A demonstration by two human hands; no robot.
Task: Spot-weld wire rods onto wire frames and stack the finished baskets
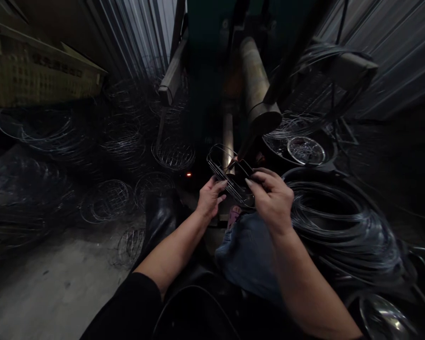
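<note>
Left grip point(210, 197) pinched the frame point(233, 188), right grip point(272, 194) its right side; imo holding it steady by the rod point(228, 137) was key.

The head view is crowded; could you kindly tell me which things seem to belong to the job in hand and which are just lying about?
In the job, it seems:
- wire frame, held in the left hand, with the right hand alongside
- slender metal rod close by

Lying about, it seems:
- coil of wire
- round wire racks
- yellow crate
</note>
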